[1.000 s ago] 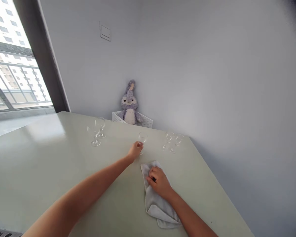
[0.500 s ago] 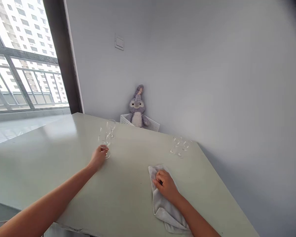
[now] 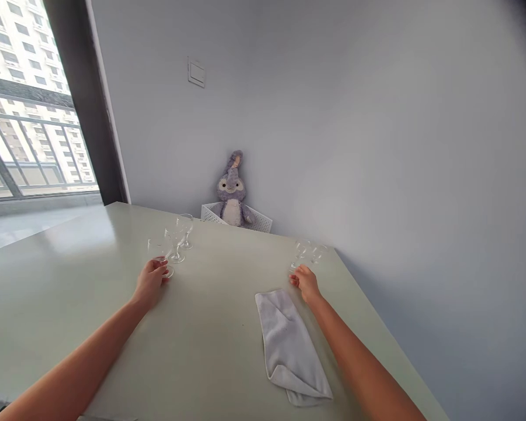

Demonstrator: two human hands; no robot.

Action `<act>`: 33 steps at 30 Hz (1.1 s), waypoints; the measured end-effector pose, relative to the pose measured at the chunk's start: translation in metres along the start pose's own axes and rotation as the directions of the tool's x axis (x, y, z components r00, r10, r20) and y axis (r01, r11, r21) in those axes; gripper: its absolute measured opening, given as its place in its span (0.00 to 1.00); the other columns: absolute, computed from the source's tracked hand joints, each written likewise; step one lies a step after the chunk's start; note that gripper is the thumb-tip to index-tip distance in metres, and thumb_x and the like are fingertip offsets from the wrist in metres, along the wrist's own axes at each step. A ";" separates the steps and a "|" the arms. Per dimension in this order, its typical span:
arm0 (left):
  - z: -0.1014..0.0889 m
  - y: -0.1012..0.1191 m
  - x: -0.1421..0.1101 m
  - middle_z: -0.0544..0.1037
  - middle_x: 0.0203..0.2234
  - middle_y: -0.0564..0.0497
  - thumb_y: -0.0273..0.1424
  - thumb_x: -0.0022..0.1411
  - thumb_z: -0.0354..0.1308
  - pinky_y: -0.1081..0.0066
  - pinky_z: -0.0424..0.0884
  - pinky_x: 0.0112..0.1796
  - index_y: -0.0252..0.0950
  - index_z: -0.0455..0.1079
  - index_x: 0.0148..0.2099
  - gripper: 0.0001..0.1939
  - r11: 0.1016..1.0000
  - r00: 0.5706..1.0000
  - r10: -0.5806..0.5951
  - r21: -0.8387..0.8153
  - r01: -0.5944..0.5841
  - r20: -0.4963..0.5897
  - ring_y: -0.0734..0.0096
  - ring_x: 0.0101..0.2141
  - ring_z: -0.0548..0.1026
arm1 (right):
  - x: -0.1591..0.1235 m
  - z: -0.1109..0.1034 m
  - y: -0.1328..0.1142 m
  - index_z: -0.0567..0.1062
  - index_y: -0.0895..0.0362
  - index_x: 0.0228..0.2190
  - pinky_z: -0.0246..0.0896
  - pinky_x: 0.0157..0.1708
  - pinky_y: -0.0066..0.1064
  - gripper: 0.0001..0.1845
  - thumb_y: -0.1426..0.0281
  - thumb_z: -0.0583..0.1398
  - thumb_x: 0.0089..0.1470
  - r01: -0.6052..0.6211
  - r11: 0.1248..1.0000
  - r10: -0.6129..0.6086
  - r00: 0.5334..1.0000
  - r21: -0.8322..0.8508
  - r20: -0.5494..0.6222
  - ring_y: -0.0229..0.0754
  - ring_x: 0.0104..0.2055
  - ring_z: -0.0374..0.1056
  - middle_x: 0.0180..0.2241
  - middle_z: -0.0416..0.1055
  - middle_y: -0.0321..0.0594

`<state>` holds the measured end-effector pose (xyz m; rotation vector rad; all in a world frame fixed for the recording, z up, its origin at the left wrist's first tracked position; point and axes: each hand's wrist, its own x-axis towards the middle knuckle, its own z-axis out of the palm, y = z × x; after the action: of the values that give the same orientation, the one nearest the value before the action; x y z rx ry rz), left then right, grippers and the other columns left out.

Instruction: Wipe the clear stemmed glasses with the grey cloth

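My left hand (image 3: 152, 282) closes around the lower part of a clear stemmed glass (image 3: 158, 250) whose foot touches the table. Two more stemmed glasses, a middle one (image 3: 174, 242) and a far one (image 3: 185, 227), stand just behind it in a slanting row. On the right, my right hand (image 3: 307, 284) is at the foot of a small clear glass (image 3: 319, 252), its fingers curled; they cover the glass's lower part. Just left of that one is another small glass (image 3: 301, 248). A folded grey cloth (image 3: 289, 345) lies nearer to me, untouched.
The pale, glossy table (image 3: 210, 316) has its right edge along the wall. Beyond its far edge, a plush toy rabbit (image 3: 232, 199) sits in a white perforated basket (image 3: 260, 221). A window stands at the far left.
My right hand has left the cloth and moved forward to the small glasses. My left hand has shifted slightly left with its glass. The whole view has turned a little to the right.
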<state>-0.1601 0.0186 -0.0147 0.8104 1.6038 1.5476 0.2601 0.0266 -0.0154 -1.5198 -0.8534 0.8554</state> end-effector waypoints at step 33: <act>0.185 0.000 -0.078 0.69 0.46 0.44 0.30 0.45 0.59 0.77 0.56 0.19 0.40 0.51 0.57 0.36 0.992 0.715 -0.077 0.122 -0.011 0.694 0.82 0.21 0.66 | 0.058 -0.027 0.006 0.55 0.53 0.51 0.63 0.18 0.23 0.39 0.76 0.59 0.35 -0.087 0.984 0.122 0.967 0.157 -0.226 0.30 0.20 0.65 0.37 0.66 0.38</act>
<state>0.0380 0.0482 -0.0057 1.2443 1.1217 0.9277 0.3111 0.0642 -0.0225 -1.5113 -0.5302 0.7778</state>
